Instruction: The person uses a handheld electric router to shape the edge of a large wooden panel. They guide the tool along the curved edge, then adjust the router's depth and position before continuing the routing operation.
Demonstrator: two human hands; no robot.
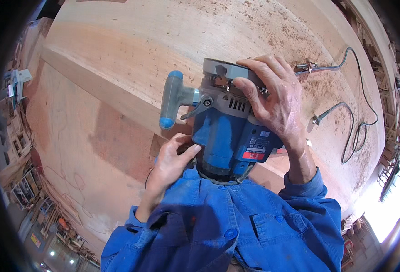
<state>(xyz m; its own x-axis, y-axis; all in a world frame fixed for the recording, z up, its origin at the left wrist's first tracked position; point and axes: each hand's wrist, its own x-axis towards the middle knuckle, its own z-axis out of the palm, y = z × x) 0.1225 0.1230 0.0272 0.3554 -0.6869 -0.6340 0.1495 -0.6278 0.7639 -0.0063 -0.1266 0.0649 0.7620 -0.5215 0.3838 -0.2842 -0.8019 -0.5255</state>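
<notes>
A blue and grey plunge router (pixel 220 136) is tipped up against my chest, its round base (pixel 227 68) turned away from me. A side handle (pixel 171 99) with blue ends sticks out to its left, beside a small dark lever (pixel 200 109). My right hand (pixel 279 93) grips the base, thumb on the near side and fingers over the far rim. Lower down, my left hand (pixel 168 161) has its thumb and curled fingers against the left side of the motor housing. Some of its fingertips are hidden behind the router.
Beneath is a large wooden panel (pixel 145 31) with a raised ledge (pixel 100 77) and scattered shavings (pixel 290 34). On the right lie a black cable with a plug (pixel 317 119) and another cable's connector (pixel 305 68). Wood pieces (pixel 16 136) line the far left.
</notes>
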